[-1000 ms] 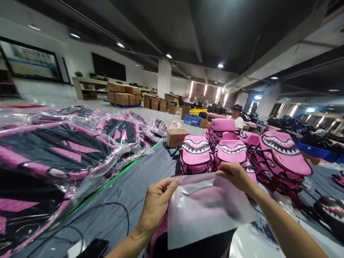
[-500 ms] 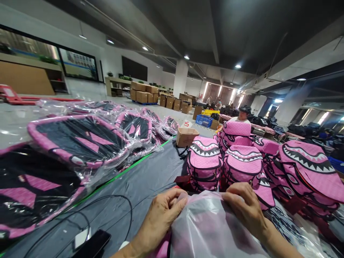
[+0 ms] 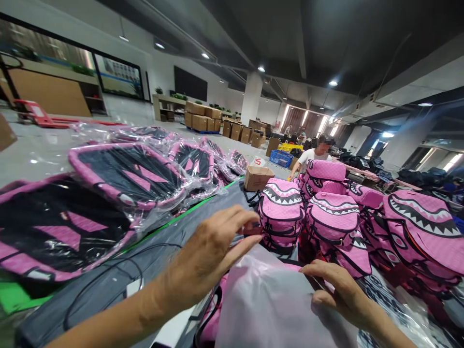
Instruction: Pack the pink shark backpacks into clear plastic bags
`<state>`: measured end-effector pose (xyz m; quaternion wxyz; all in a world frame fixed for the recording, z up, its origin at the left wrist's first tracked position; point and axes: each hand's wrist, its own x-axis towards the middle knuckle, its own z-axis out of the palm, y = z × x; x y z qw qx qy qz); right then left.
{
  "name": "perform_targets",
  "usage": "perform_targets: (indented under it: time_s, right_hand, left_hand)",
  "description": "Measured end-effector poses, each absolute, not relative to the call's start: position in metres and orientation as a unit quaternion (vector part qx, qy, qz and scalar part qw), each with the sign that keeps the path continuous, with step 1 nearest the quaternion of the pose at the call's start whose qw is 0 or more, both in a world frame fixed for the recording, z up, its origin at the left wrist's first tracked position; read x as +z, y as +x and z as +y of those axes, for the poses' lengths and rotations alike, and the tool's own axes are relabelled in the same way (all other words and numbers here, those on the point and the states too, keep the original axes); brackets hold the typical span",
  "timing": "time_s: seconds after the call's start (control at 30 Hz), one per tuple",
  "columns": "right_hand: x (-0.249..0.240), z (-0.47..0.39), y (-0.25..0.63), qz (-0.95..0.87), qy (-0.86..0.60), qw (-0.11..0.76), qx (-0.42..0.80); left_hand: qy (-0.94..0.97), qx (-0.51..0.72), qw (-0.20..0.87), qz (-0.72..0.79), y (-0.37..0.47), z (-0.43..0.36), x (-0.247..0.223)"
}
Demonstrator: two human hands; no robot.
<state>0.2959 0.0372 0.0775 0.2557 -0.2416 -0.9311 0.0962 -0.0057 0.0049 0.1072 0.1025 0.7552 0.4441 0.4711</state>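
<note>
A milky plastic bag [image 3: 275, 299] lies in front of me, partly over a pink item with black trim [image 3: 210, 321]. Most of that item is hidden, so I cannot tell its exact kind. My right hand [image 3: 335, 287] pinches the bag's right edge between thumb and fingers. Raised over the bag's upper left corner, my left hand [image 3: 217, 246] has its thumb and fingers apart with nothing between them. Just beyond my hands stand pink backpacks with shark-mouth prints, among them one backpack [image 3: 282, 210] and another to its right [image 3: 333, 215].
Plastic-wrapped pink and black backpacks [image 3: 130, 174] are piled on the left. A small open carton [image 3: 259, 179] sits behind the table's grey cover [image 3: 195, 217]. A black cable [image 3: 141, 251] crosses the cover. Beyond the backpacks, a person [image 3: 315, 154] leans in.
My left hand has let go of the bag's edge and lifted up and to the left. My right hand stays at the bag. The person behind has extended an arm.
</note>
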Motion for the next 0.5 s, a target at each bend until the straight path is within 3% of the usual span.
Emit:
perform_targets:
  time_s: [0.1, 0.23, 0.4, 0.5]
  right_hand:
    - [0.081, 0.036, 0.296, -0.934, -0.232, 0.257, 0.089]
    - [0.080, 0.040, 0.298, -0.943, -0.217, 0.235, 0.088]
    - [0.080, 0.033, 0.297, -0.948, -0.223, 0.222, 0.057]
    - [0.083, 0.017, 0.301, -0.937, -0.250, 0.240, 0.046]
  left_hand:
    - [0.854, 0.387, 0.057, 0.342, 0.025, -0.001, 0.135]
    - [0.905, 0.273, 0.055, 0.323, 0.063, -0.001, 0.105]
    - [0.778, 0.403, 0.258, 0.407, 0.056, -0.014, 0.049]
    - [0.727, 0.455, 0.311, 0.409, 0.048, -0.023, 0.038]
